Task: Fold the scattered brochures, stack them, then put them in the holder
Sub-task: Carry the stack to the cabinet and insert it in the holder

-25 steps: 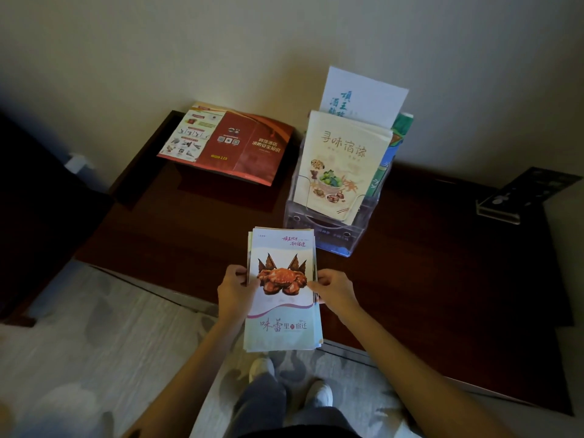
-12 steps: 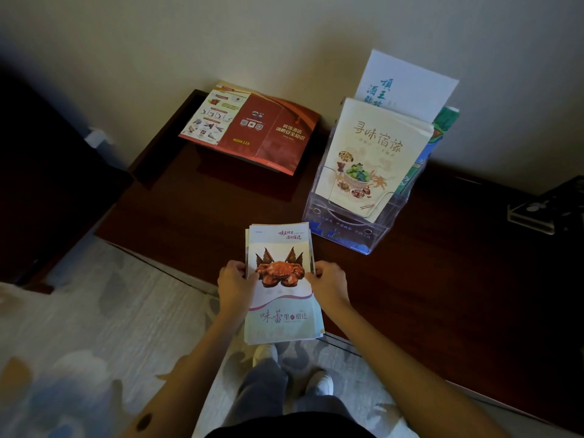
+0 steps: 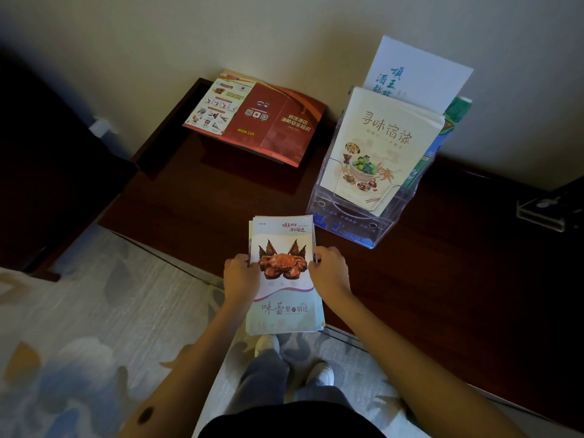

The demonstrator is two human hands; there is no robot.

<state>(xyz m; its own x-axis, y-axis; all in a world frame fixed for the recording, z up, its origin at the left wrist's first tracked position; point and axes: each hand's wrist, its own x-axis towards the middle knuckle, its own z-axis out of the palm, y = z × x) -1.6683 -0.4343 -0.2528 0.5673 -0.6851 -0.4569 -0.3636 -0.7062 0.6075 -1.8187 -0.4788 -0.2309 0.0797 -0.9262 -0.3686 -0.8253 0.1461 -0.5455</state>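
Over on the far left of the dark wooden table (image 3: 442,279), a red fire-safety brochure (image 3: 256,116) lies opened out against the wall, its three panels spread, well apart from everything I'm handling. Coming in toward the middle, my left hand (image 3: 240,276) is clamped on the left edge of the brochure stack (image 3: 284,273), thumb on top, fingers curled underneath. The stack's top cover shows a crab, and the near end juts out past the table edge over the patterned carpet (image 3: 94,311), above my shoes. My right hand (image 3: 328,273) pinches the stack's right edge the same way, so both hands grip it between them. Just beyond the stack's far right corner stands the clear acrylic brochure holder (image 3: 347,229), near but not touching, with a cream food brochure (image 3: 385,137) in the front pocket and a white leaflet (image 3: 423,74) rising behind it.
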